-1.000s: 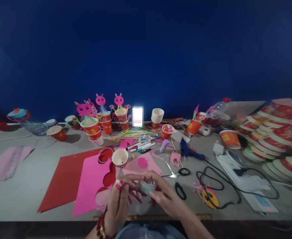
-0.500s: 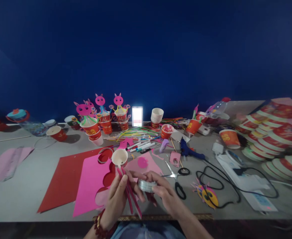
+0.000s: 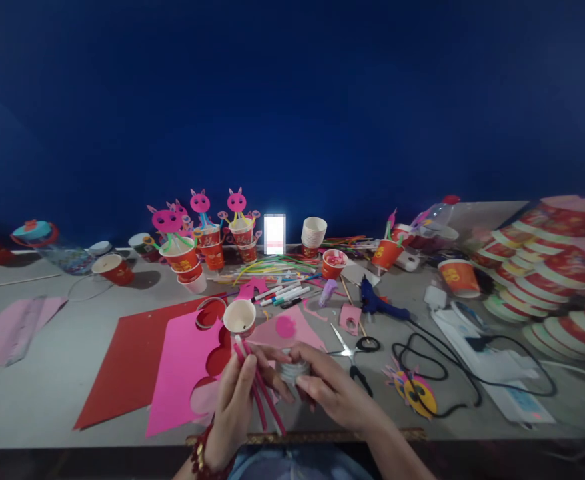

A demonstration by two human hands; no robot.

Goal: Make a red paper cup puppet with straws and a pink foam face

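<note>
Pink and white strips [image 3: 267, 401], which look like pipe cleaners, are pinched near their top end by my left hand [image 3: 237, 387]. A silvery-clear roll [image 3: 293, 368], probably tape, sits in the fingers of my right hand [image 3: 332, 388]; the left fingertips reach close to its left side. Just beyond the strips stands an open paper cup [image 3: 239, 317]. To the left lie a pink sheet with round cutouts [image 3: 177, 367] and a red sheet [image 3: 122, 367]. A light pink paper piece [image 3: 297, 328] lies behind my hands.
Scissors [image 3: 355, 353] and a blue glue gun [image 3: 382, 301] with a black cord lie to the right, near a power strip [image 3: 492, 367]. Markers [image 3: 285, 293], decorated cups [image 3: 180, 255] and a cup stack [image 3: 314, 233] stand or lie behind. Many stacked cups [image 3: 557, 267] fill the far right.
The roll has turned and tilted a little between my fingers, and my right hand has shifted slightly. My left hand keeps its grip on the strips.
</note>
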